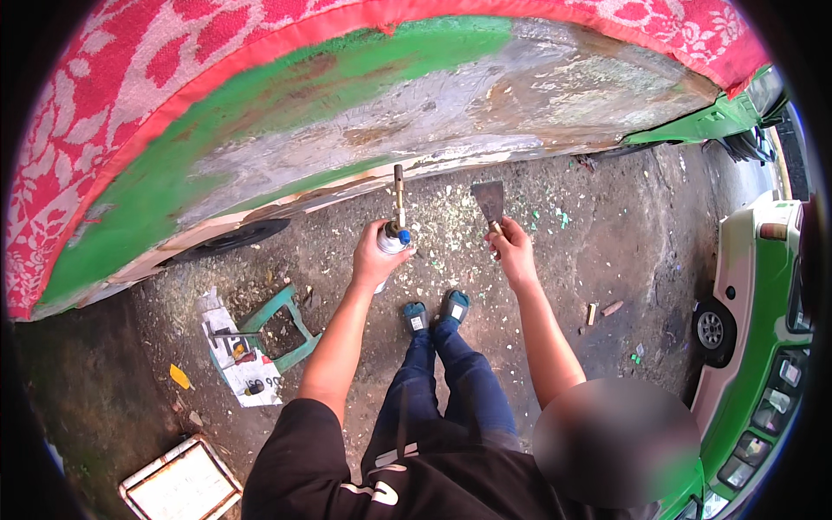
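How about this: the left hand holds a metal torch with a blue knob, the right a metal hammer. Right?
No hammer: the head view shows the right hand holding a flat, grey metal scraper. The left hand does hold the blue-knobbed torch.

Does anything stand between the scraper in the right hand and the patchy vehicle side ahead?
Nothing visible does. The scraper in the right hand points toward the patchy vehicle side; the torch in the left hand is off to the left.

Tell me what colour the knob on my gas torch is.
The knob is blue, showing best in the head view.
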### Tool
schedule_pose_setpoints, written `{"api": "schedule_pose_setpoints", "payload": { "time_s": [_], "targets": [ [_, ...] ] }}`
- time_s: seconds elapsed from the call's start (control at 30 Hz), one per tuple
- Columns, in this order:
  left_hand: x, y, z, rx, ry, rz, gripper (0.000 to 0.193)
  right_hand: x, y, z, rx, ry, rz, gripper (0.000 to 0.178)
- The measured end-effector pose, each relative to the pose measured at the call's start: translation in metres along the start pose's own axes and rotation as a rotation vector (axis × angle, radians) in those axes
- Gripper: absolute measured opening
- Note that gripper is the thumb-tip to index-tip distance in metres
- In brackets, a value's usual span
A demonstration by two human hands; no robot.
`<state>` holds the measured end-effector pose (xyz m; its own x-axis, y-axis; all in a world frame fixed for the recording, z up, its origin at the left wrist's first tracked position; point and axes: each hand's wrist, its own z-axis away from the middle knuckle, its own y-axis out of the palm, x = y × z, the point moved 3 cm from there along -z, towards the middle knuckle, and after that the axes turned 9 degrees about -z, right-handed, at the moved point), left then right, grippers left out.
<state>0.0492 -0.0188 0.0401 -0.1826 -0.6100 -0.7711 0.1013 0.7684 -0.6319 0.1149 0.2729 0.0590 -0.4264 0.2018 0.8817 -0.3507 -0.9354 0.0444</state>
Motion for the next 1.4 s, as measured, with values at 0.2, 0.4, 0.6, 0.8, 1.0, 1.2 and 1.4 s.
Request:
{"api": "schedule_pose_setpoints", "payload": {
  "time_s": [0.2, 0.4, 0.6, 0.8, 1.0, 1.2, 1.4],
  "targets": [
    [0.009, -0.004, -0.003, 0.000, 0.029, -0.142, 0.064, -0.034, 0.013, -0.006, -0.077, -0.088, 0.040, 0.046],
    [0.024, -0.001, -0.003, -0.006, 0.085, -0.252, 0.064, -0.049, 0.029, 0.000, -0.186, -0.066, 0.057, 0.046],
    [0.023, 0.003, -0.005, -0.033, 0.134, -0.293, 0.066, -0.075, 0.014, 0.003, -0.197, -0.116, 0.029, 0.040],
    [0.014, -0.003, -0.008, -0.019, 0.120, -0.279, 0.066, -0.071, 0.004, 0.024, -0.062, 0.016, -0.273, 0.042],
    [0.008, -0.013, -0.009, -0.019, 0.178, -0.325, 0.063, -0.075, 0.007, 0.027, -0.086, -0.090, -0.294, 0.033],
    [0.007, -0.020, -0.014, 0.009, 0.160, -0.364, 0.064, -0.091, 0.016, 0.027, -0.177, -0.140, -0.100, 0.029],
    [0.010, -0.020, -0.018, 0.010, 0.191, -0.360, 0.064, -0.088, 0.021, 0.031, -0.117, -0.123, -0.070, 0.028]
  ]
}}
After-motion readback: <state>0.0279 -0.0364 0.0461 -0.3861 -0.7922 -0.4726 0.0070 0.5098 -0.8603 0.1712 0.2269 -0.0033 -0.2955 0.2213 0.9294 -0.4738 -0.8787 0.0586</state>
